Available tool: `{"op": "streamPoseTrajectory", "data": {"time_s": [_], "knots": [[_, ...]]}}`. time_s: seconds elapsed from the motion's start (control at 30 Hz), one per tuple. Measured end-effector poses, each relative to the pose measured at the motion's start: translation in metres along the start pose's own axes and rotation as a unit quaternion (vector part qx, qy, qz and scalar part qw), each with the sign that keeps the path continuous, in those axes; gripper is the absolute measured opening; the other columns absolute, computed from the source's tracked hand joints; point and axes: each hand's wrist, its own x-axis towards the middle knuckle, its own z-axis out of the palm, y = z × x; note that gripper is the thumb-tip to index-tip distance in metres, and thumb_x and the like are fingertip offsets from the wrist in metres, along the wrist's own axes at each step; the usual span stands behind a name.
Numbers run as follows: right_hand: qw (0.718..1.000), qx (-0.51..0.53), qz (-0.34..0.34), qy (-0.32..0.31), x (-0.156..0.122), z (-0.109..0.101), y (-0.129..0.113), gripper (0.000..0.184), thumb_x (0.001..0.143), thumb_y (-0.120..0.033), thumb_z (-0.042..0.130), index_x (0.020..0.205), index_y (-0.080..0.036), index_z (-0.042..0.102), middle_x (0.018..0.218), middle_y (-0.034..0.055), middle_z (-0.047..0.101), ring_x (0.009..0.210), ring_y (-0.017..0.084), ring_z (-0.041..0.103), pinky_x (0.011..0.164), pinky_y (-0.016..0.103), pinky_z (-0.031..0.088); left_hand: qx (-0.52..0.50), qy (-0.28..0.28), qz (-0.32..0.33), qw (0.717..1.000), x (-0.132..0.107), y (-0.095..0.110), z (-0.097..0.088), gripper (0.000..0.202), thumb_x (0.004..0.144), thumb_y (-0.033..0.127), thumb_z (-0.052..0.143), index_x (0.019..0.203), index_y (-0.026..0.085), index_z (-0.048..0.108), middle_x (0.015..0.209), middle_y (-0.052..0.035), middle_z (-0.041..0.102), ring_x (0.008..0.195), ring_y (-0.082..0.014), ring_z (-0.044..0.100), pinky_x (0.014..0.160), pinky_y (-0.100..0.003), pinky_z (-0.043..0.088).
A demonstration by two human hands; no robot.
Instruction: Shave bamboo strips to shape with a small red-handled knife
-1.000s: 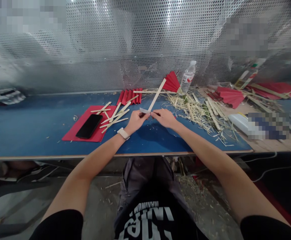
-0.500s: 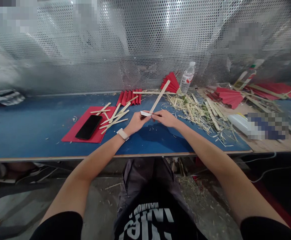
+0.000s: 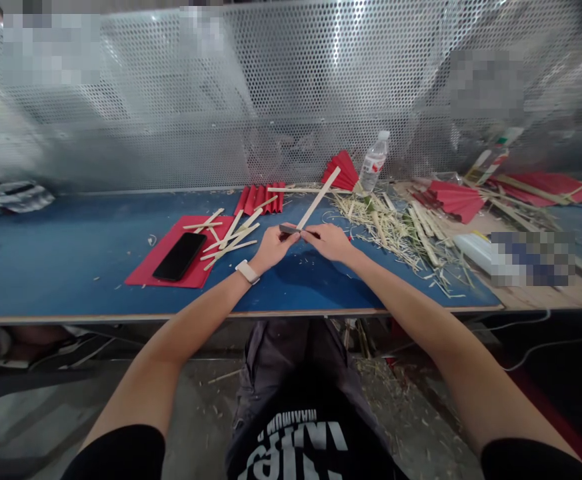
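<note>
My left hand [image 3: 272, 248] is closed, with a white watch band on its wrist. It grips a small flat dark piece [image 3: 287, 229] that looks like a blade, though its kind is not certain. Close against it, my right hand [image 3: 329, 241] pinches the lower end of a pale bamboo strip [image 3: 319, 199], which slants up and to the right. The fingertips of both hands nearly meet where strip and dark piece come together. Left of my hands, several short bamboo strips [image 3: 228, 240] lie crossed, partly over a red paper sheet [image 3: 145, 270].
A black phone [image 3: 179, 257] lies on the red sheet. Pleated red paper [image 3: 258, 199], a red paper fan [image 3: 341, 171] and a water bottle [image 3: 373, 162] stand farther back. Shavings [image 3: 385, 223] cover the right side. A perforated metal panel [image 3: 291, 87] rises behind the blue table [image 3: 45, 267].
The flat piece in my left hand has tilted, going from bright white to dark. Both hands stay together around the bamboo strip. The camera view has shifted slightly.
</note>
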Motion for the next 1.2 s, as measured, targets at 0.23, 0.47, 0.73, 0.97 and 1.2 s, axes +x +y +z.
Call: {"op": "streamPoseTrajectory", "data": {"time_s": [0.23, 0.47, 0.73, 0.97, 1.2], "knots": [[0.999, -0.027, 0.021, 0.019, -0.001, 0.003, 0.0, 0.049, 0.116, -0.053, 0.046, 0.093, -0.024, 0.077, 0.084, 0.0084, 0.075, 0.079, 0.025, 0.063, 0.068, 0.034, 0.027, 0.019, 0.008, 0.028, 0.999, 0.001, 0.006, 0.0, 0.043, 0.095, 0.058, 0.084, 0.087, 0.016, 0.075, 0.078, -0.003, 0.072, 0.069, -0.0138, 0.063, 0.068, -0.029, 0.049], [0.999, 0.006, 0.017, 0.034, 0.002, 0.002, 0.007, 0.048, 0.117, -0.051, 0.045, 0.09, -0.023, 0.074, 0.083, 0.0069, 0.076, 0.082, 0.025, 0.068, 0.07, 0.034, 0.034, -0.007, -0.012, 0.002, 1.0, 0.001, 0.004, 0.0, 0.037, 0.098, 0.051, 0.08, 0.101, 0.014, 0.083, 0.082, -0.0075, 0.08, 0.075, -0.0182, 0.072, 0.075, -0.031, 0.058], [0.974, 0.074, 0.058, 0.208, 0.01, 0.009, 0.031, 0.054, 0.119, -0.055, 0.032, 0.118, -0.023, 0.076, 0.095, 0.0115, 0.079, 0.09, 0.032, 0.074, 0.083, 0.041, 0.051, -0.073, 0.025, -0.084, 0.993, 0.004, 0.005, 0.001, 0.013, 0.095, 0.024, 0.074, 0.103, 0.014, 0.079, 0.086, -0.0047, 0.078, 0.068, -0.0125, 0.068, 0.067, -0.026, 0.057], [0.951, 0.116, -0.019, 0.286, 0.016, 0.013, 0.043, 0.056, 0.119, -0.051, 0.035, 0.147, -0.017, 0.069, 0.131, 0.0208, 0.079, 0.113, 0.034, 0.078, 0.11, 0.053, 0.058, -0.126, 0.099, -0.149, 0.976, 0.006, 0.009, -0.002, 0.01, 0.095, 0.013, 0.069, 0.099, 0.014, 0.078, 0.087, -0.0036, 0.074, 0.066, -0.0111, 0.066, 0.065, -0.026, 0.055], [0.943, 0.113, -0.054, 0.307, 0.014, 0.015, 0.041, 0.038, 0.112, -0.046, 0.057, 0.136, -0.024, 0.077, 0.131, 0.0165, 0.08, 0.119, 0.035, 0.077, 0.108, 0.054, 0.061, -0.153, 0.08, -0.181, 0.968, 0.005, 0.01, -0.003, 0.009, 0.094, 0.02, 0.075, 0.097, 0.013, 0.08, 0.087, -0.0045, 0.074, 0.07, -0.0118, 0.066, 0.068, -0.026, 0.053]]}}
